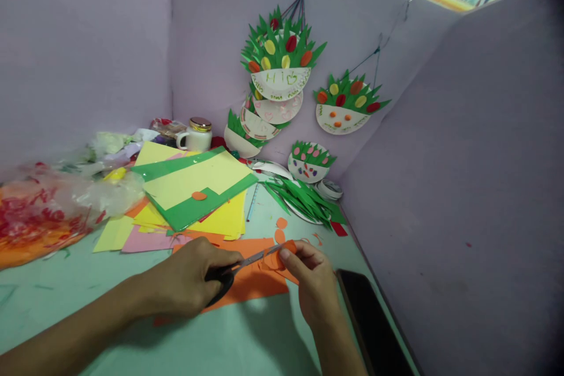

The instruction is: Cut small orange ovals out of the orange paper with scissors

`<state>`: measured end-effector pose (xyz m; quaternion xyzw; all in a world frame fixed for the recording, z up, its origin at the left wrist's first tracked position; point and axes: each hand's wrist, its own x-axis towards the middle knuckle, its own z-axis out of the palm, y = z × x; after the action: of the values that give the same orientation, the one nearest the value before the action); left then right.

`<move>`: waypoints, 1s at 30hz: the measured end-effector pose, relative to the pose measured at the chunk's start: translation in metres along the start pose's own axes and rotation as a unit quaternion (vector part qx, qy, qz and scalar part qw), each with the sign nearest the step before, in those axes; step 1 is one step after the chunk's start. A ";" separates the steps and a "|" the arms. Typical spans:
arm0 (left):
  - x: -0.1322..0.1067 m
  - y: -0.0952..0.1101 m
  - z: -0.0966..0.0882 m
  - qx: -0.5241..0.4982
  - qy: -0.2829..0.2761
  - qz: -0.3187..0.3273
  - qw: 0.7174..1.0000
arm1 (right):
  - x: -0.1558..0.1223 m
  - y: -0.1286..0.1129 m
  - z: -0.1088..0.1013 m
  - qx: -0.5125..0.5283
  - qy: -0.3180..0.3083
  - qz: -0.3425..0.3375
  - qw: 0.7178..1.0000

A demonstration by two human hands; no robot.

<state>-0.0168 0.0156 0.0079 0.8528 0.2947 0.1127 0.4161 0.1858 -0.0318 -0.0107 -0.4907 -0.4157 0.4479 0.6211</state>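
On the green table (132,317) (paper-strewn), left hand (189,285) grips scissors (247,261); right hand (308,282) pinches orange paper (286,247).

Two bare forearms, no sleeves in view, left hand (194,279) and right hand (311,282) without rings, watches or gloves

Single head view, looking forward and down, close over table (132,317), facing purple corner walls (211,29)

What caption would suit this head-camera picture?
Left hand works scissors on an orange paper piece held by the right hand.
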 end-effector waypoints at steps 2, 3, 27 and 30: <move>0.000 0.000 -0.001 -0.005 -0.005 -0.002 1.000 | 0.000 0.000 0.000 -0.001 -0.002 0.000 1.000; -0.001 0.000 -0.001 -0.006 -0.007 -0.004 1.000 | 0.000 0.000 0.000 -0.002 -0.003 0.000 1.000; 0.002 0.001 0.002 -0.045 -0.010 -0.003 0.999 | 0.001 -0.001 0.003 0.007 -0.003 0.002 1.000; 0.001 0.001 0.001 -0.040 -0.004 0.001 0.999 | 0.001 0.000 0.002 0.017 0.013 -0.012 1.000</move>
<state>-0.0147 0.0149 0.0080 0.8360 0.2877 0.1214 0.4512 0.1842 -0.0305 -0.0099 -0.4808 -0.4054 0.4414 0.6401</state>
